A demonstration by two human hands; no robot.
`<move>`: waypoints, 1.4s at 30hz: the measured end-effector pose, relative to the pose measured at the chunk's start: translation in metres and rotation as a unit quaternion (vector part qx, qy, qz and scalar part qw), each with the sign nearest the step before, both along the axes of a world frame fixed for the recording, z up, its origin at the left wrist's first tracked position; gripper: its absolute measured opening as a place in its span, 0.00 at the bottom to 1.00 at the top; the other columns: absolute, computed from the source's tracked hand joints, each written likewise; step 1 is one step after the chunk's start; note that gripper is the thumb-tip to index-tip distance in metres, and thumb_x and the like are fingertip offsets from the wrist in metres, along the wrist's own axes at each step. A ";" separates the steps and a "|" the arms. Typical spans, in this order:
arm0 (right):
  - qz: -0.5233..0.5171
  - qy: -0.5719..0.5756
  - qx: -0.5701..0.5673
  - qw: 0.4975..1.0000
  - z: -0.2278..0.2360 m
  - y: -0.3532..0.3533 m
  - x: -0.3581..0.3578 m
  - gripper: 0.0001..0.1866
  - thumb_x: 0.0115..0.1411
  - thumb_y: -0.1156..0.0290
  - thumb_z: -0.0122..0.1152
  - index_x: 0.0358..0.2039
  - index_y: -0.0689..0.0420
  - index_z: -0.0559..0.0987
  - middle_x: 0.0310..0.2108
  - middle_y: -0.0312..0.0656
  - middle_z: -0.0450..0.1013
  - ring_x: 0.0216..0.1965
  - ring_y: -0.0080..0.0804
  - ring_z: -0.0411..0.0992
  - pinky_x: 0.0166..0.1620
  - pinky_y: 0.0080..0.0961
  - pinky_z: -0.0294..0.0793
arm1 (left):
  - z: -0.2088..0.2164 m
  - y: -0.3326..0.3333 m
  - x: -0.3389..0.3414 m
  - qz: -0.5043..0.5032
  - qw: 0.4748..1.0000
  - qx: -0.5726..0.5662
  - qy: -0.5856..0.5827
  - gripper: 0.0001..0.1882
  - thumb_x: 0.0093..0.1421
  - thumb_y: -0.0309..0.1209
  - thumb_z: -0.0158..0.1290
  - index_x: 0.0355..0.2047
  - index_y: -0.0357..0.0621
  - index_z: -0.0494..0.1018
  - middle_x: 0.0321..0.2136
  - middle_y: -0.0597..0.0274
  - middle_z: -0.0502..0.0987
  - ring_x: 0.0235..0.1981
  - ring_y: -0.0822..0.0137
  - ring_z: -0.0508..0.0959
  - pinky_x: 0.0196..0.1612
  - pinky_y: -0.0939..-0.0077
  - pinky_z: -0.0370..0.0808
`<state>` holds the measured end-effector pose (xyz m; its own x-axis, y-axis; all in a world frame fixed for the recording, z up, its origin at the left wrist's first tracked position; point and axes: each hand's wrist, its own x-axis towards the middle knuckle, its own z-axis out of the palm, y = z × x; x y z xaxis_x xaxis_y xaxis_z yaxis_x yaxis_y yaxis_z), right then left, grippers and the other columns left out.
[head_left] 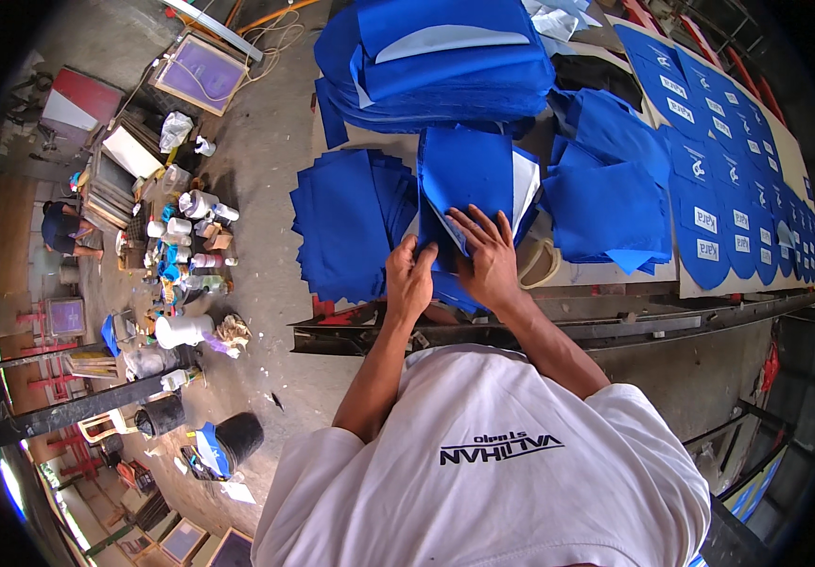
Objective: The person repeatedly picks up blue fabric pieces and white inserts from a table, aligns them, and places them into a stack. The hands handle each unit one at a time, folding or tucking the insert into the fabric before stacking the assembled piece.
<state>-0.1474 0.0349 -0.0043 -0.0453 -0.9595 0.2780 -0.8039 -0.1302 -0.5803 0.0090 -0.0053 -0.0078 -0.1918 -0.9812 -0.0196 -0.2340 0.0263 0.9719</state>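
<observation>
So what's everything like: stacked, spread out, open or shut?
Middle blue sheets, stacked
Left blue pile, edges fanned
Right blue pile, uneven
Back blue pile, stacked high
Printed blue panels, laid flat in rows
Left hand, bent, grip unclear
Right hand, open, spread

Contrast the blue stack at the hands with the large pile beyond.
The large pile is wider and bulkier than the stack. The right hand rests on the stack; the large pile is untouched. A curved white patch shows on the large pile; white shows along the stack's right side. Both are mostly blue.
</observation>
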 end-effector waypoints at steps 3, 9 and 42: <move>-0.018 -0.010 0.001 1.000 -0.011 -0.004 -0.011 0.34 0.49 0.80 0.56 0.61 0.54 0.72 0.64 0.38 0.67 0.69 0.42 0.59 0.71 0.55 0.45 | 0.006 -0.003 0.007 0.037 0.992 0.039 0.114 0.11 0.63 0.29 0.52 0.23 0.41 0.67 0.18 0.74 0.65 0.23 0.80 0.61 0.26 0.78 0.59; -0.070 -0.030 -0.006 0.997 -0.019 -0.007 -0.024 0.25 0.60 0.78 0.54 0.59 0.55 0.73 0.63 0.39 0.69 0.68 0.43 0.59 0.71 0.54 0.44 | -0.004 -0.030 0.077 0.296 0.924 0.122 0.210 0.25 0.59 0.33 0.58 0.54 0.33 0.68 0.46 0.56 0.72 0.38 0.67 0.76 0.36 0.76 0.75; -0.012 -0.369 -0.003 0.929 0.000 0.010 -0.016 0.13 0.59 0.72 0.67 0.41 0.66 0.83 0.40 0.49 0.80 0.40 0.36 0.80 0.44 0.28 0.77 | 0.009 -0.012 -0.020 -0.077 0.976 0.130 0.155 0.14 0.65 0.37 0.59 0.32 0.39 0.74 0.28 0.65 0.77 0.29 0.76 0.76 0.36 0.80 0.74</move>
